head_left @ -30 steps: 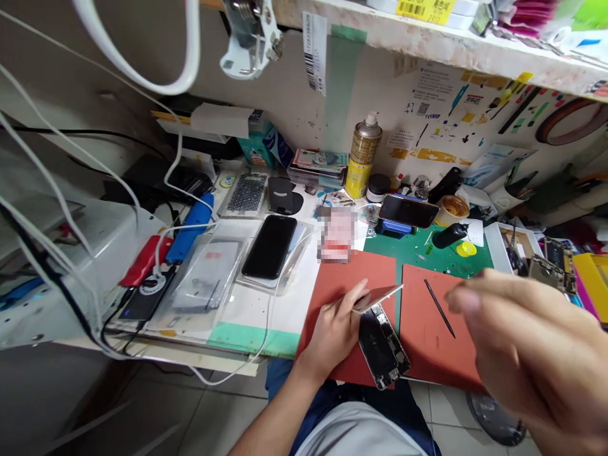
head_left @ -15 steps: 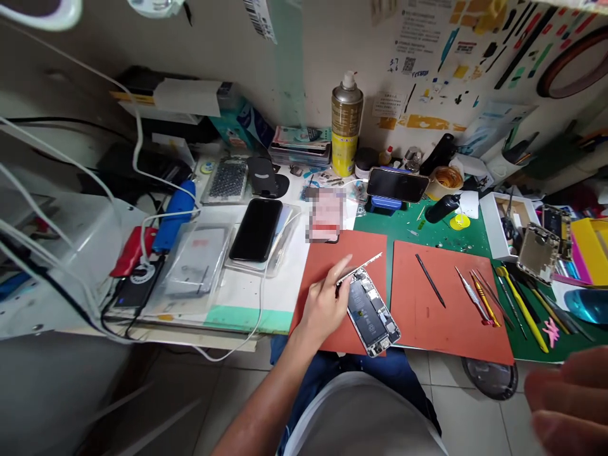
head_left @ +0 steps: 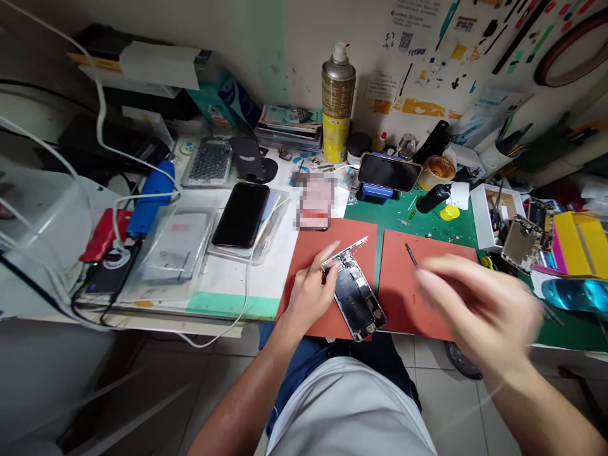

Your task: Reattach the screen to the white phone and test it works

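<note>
My left hand (head_left: pixel 311 288) grips an opened phone (head_left: pixel 358 301) at its upper end, over the left orange mat (head_left: pixel 304 316). The battery and inner parts of the phone face up. A thin flat panel (head_left: pixel 354 246), seen nearly edge-on, stands tilted at the phone's top, against my fingers. Over the right orange mat (head_left: pixel 396 291), my right hand (head_left: pixel 484 304) is smeared by motion. Its fingertips are at a slim black tool (head_left: pixel 411 254) lying on that mat and cover its lower end; whether they touch or pinch it does not show.
A black phone (head_left: pixel 241 215) rests on plastic cases at left. Behind the mats stand a spray can (head_left: pixel 338 104) and a phone on a blue stand (head_left: pixel 387 172). Phone housings (head_left: pixel 520 244) lean by a white box at right. A white cable (head_left: pixel 247 297) hangs over the front edge.
My right hand has come in from the lower right to the black tool and now hides the tweezers and screwdrivers. My left hand keeps its hold on the opened phone. The view has shifted slightly.
</note>
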{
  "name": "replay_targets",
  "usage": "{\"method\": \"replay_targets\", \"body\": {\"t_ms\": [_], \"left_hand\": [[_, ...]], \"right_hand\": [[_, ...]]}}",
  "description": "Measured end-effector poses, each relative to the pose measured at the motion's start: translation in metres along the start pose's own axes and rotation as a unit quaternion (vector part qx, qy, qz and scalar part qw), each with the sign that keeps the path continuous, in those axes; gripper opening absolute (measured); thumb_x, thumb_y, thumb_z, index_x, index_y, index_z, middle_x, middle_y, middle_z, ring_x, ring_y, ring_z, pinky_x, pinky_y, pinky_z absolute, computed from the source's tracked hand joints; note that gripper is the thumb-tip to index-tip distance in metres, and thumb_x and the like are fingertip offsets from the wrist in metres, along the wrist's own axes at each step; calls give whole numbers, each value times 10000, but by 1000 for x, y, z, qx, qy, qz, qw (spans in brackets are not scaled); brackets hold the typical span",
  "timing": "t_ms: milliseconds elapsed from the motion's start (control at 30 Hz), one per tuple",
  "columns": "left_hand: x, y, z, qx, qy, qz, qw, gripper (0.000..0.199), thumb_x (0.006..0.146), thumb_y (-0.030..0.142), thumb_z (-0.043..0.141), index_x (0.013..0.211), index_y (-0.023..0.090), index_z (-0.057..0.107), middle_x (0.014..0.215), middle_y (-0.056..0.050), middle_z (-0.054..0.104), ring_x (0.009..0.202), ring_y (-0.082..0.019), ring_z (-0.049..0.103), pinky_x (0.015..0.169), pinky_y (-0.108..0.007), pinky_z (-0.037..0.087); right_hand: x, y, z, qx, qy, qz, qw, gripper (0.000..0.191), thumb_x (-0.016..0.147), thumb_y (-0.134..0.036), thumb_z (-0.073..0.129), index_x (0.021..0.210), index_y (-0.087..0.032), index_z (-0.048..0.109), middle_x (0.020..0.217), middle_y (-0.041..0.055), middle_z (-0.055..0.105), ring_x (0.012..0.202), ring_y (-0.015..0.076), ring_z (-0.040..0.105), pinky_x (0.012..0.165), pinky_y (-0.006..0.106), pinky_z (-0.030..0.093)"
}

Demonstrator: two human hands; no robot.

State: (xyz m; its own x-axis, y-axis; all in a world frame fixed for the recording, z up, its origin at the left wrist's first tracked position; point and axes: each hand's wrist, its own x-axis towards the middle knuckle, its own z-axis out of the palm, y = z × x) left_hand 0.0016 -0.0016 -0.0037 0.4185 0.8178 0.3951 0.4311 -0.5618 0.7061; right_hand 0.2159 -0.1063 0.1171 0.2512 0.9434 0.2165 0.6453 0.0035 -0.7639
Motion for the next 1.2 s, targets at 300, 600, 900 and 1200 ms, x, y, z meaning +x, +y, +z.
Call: {"method": "replay_targets", "body": {"t_ms": [300,600,900,1200], "left_hand": [[-1,-1,3,-9,10,20,1000,281,1050,247,543,1321,214,607,1435,-94,670,1100,-199,764,845,-277,655],[-1,0,2,-10,7,30,999,448,1047,200,544,1490,230,488,1344,-80,729,1025,-178,785,849,-264,650],[0,2,-2,-13,-5,16,1000,479,1021,154,575,1487,240,500,1235,-38,779,811,-126,791,760,-202,634],[0,4,-3,-9,-20,-4,1000,447,1042,196,548,1485,245,509,1128,-21,809,670,-113,763,697,-195,624]], "right_hand": [[46,59,71,86,-203,222,950,310,827,-490,705,763,-187,729,624,7,655,516,128,535,536,269,415],[42,55,79,78,-197,227,950,277,805,-437,673,736,-181,753,673,20,684,575,142,562,597,282,452],[40,51,80,67,-191,218,955,258,815,-401,658,720,-175,740,594,-4,633,565,133,536,604,271,442],[41,46,81,52,-182,231,954,245,808,-384,644,727,-176,745,591,10,655,518,137,557,556,267,438]]}}
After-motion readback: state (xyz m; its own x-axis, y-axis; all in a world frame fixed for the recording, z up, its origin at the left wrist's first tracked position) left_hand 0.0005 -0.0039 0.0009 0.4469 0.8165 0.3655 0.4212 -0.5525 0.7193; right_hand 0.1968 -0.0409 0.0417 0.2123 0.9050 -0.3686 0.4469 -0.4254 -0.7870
